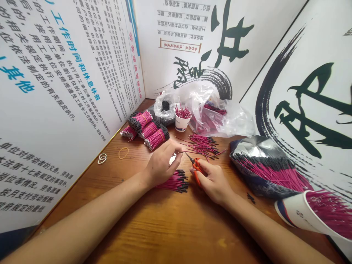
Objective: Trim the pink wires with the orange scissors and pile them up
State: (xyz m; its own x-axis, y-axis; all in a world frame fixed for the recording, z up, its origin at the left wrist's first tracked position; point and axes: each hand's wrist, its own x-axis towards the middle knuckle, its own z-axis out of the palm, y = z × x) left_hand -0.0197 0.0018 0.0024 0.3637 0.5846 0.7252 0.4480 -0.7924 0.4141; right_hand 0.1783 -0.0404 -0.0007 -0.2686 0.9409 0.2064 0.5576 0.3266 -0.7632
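Note:
In the middle of the table, my left hand (162,161) is closed, thumb and index finger pinching a thin strand, likely one of the pink wires; its end lies close to the blade tips. My right hand (216,181) is closed around orange-handled scissors (197,170), whose narrow dark blades point at the left fingertips. Below my left hand lies a stack of pink wires (176,181) with black ends, partly covered by that hand. Just beyond both hands, loose pink wires (202,145) are spread on the wood. A small white patch shows behind the left fingers.
Banded wire bundles (148,128) sit at the back left, beside a paper cup (183,123) of wires and clear plastic bags (217,117). Rubber bands (123,153) lie left. A foil-lined bag (255,181) of wires and a tilted cup (295,212) stand right. Printed panels (82,73) wall the table.

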